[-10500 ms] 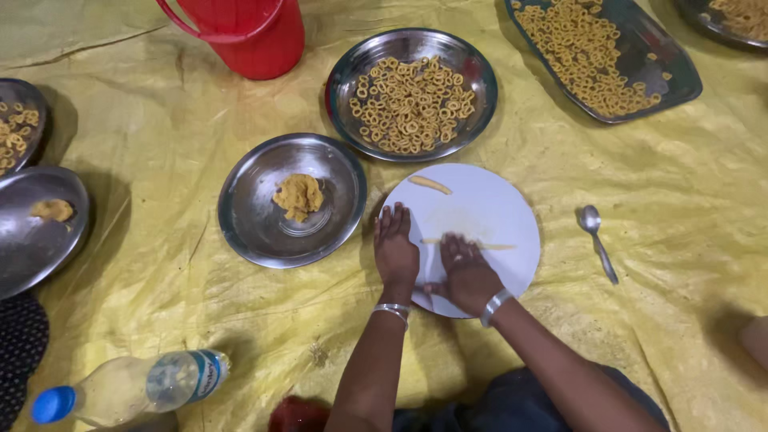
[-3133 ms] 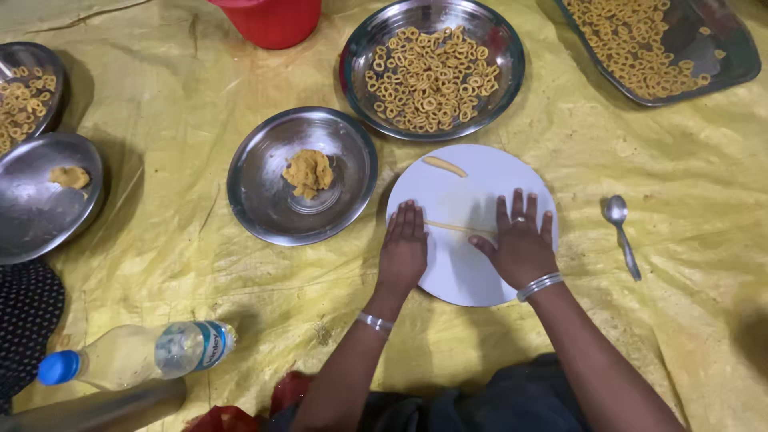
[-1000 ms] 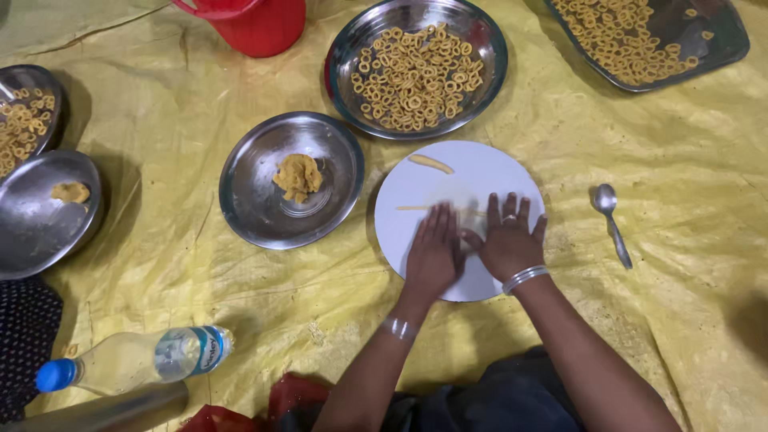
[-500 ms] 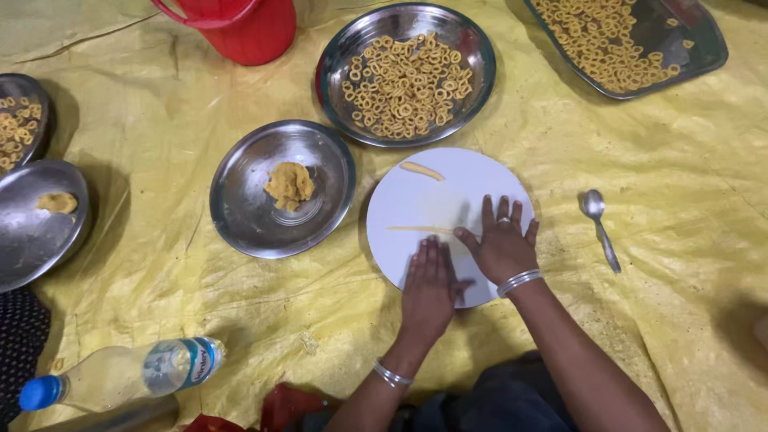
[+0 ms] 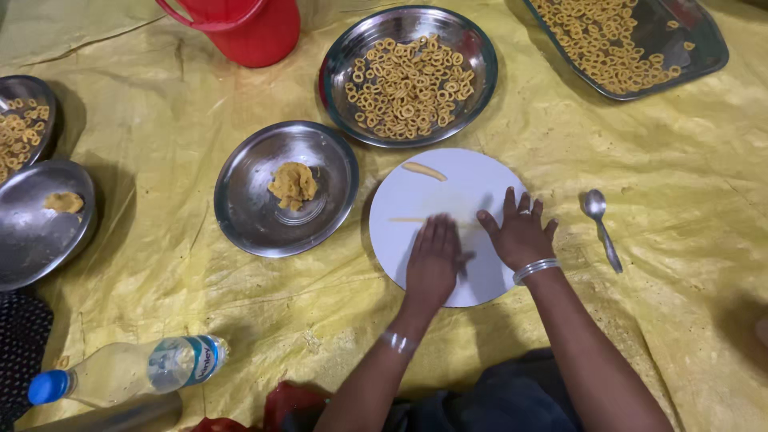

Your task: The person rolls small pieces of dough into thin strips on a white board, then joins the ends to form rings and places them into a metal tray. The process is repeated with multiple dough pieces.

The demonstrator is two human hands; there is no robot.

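On the round white plate (image 5: 472,188), a thin dough strand (image 5: 410,219) runs sideways from under the flat, open left hand (image 5: 433,262); the right hand (image 5: 520,234), fingers spread and empty, rests beside it.

Yellow plastic sheet (image 5: 160,280) carries steel plates (image 5: 286,189), white round board (image 5: 448,224), spoon (image 5: 602,228), water bottle (image 5: 128,370), red bucket (image 5: 240,28).

head view | looks steeply down from above | close over yellow sheet (image 5: 160,272) | single view, nothing shared
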